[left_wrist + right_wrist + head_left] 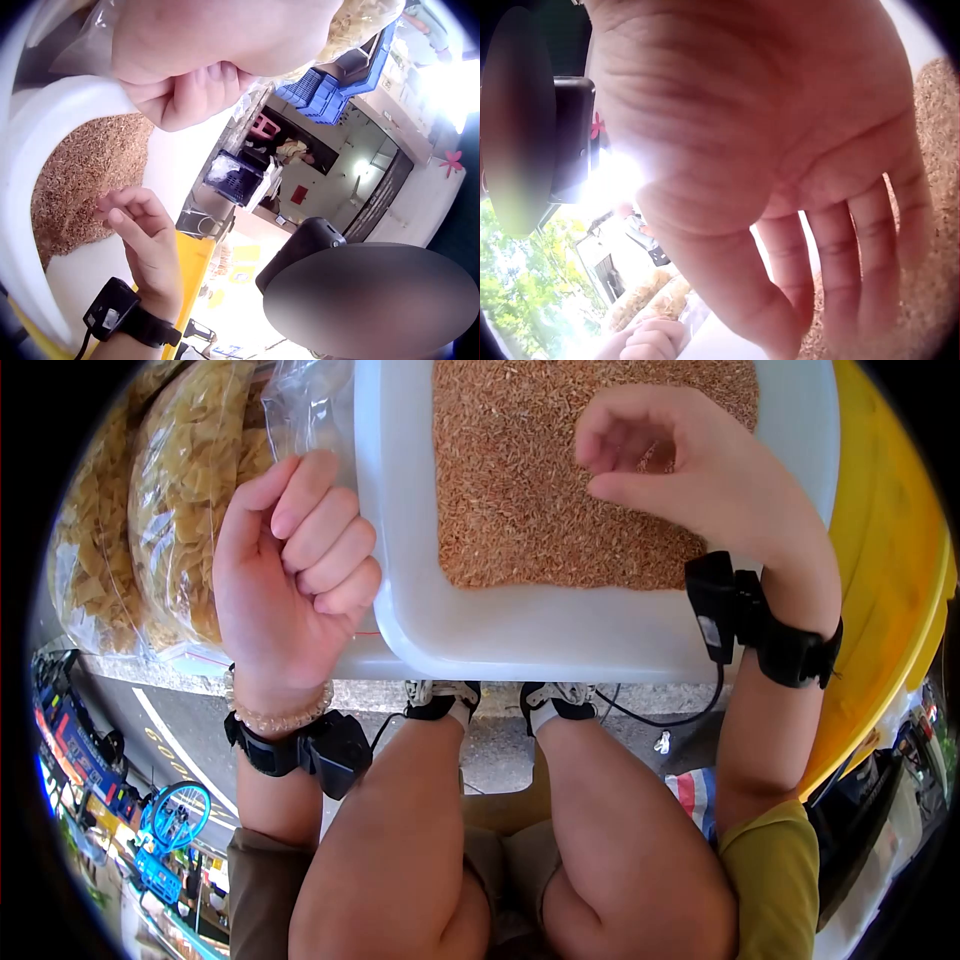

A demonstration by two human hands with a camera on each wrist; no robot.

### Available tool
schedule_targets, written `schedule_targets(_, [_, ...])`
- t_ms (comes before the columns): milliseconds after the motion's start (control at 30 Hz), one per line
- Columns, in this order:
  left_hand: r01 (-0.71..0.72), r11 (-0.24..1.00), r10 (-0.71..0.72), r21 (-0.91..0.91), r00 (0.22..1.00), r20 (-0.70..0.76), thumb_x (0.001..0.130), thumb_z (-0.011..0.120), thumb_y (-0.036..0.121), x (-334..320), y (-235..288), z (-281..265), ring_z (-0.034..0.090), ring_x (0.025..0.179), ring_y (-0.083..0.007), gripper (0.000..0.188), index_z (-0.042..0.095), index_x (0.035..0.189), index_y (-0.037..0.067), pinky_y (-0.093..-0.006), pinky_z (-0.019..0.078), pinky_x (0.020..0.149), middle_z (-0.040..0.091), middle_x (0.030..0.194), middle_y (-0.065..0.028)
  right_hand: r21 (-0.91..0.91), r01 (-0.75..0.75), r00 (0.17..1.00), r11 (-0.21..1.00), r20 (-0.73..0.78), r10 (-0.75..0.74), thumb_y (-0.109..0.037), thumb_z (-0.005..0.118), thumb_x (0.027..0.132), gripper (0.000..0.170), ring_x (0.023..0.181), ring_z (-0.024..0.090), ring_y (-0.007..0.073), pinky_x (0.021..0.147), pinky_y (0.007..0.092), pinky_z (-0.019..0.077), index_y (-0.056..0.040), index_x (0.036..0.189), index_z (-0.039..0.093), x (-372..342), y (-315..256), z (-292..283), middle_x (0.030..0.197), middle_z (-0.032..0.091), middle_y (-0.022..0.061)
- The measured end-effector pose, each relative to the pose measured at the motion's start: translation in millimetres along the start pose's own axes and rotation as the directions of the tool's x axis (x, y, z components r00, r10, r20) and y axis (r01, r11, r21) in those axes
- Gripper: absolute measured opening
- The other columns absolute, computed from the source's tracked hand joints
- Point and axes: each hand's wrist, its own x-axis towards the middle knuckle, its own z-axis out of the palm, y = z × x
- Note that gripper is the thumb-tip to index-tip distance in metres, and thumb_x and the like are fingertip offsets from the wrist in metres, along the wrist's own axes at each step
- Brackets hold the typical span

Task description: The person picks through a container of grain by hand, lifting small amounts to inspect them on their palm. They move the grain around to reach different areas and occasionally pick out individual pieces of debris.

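Note:
My left hand (290, 565) is raised in front of the white tub's (395, 590) left side, palm turned up, fingers curled in toward the palm. Nothing shows in its grasp. Reddish-brown rice-like grain (510, 490) lies in a broad heap in the tub. Over the heap's right part hovers my right hand (720, 480), its fingers bent in a loose curve with a gap between thumb and fingertips. In the right wrist view the palm (772, 112) is bare and the fingers hang down, slightly parted. Each wrist wears a black strapped camera (790, 645).
Clear plastic bags of pale yellow flat pieces (190, 500) stand left of the tub. A large yellow container (885, 490) borders its right side. My knees (390, 790) are close below the tub's front edge. Blue crates (315, 94) appear farther off in the left wrist view.

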Motion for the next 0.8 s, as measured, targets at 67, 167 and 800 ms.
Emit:
schedule_targets(67, [0.002, 1.000, -0.002, -0.004, 1.000, 0.009, 0.096, 0.033, 0.024, -0.7, 0.7, -1.0, 0.020, 0.045, -0.0074, 0.031, 0.032, 0.068, 0.013, -0.0227, 0.0183, 0.040, 0.023, 0.054, 0.0051, -0.026, 0.026, 0.998, 0.999, 0.056, -0.025, -0.011, 0.062, 0.080, 0.010, 0.070, 0.052, 0.0078, 0.062, 0.0231, 0.0420, -0.0021, 0.083, 0.058, 1.3, 1.2, 0.4, 0.072, 0.055, 0.0004])
schedule_targets(167, [-0.005, 1.000, 0.005, -0.020, 1.000, -0.003, 0.096, 0.033, 0.024, -0.8, 0.2, -0.7, 0.020, 0.045, -0.0074, 0.031, 0.032, 0.067, 0.013, -0.0226, 0.0186, 0.040, 0.023, 0.054, 0.0050, -0.332, -0.147, 0.984, 0.932, -0.145, 0.104, -0.019, 0.058, 0.084, 0.020, 0.065, 0.047, 0.0097, 0.060, 0.0245, 0.0390, 0.0003, 0.083, 0.058, -1.8, 19.8, -5.3, 0.070, 0.053, -0.0001])
schedule_targets(800, [-0.034, 0.999, 0.035, 0.017, 0.998, -0.059, 0.096, 0.032, 0.024, -3.0, -2.5, 3.8, 0.019, 0.045, -0.0074, 0.031, 0.031, 0.067, 0.012, -0.0225, 0.0174, 0.040, 0.021, 0.053, 0.0047, 0.063, -0.412, 0.908, 0.909, -0.061, 0.415, -0.023, 0.059, 0.082, 0.027, 0.076, 0.058, 0.0147, 0.072, 0.0267, 0.0456, 0.0022, 0.088, 0.065, -17.3, 51.8, -19.0, 0.080, 0.065, 0.0056])
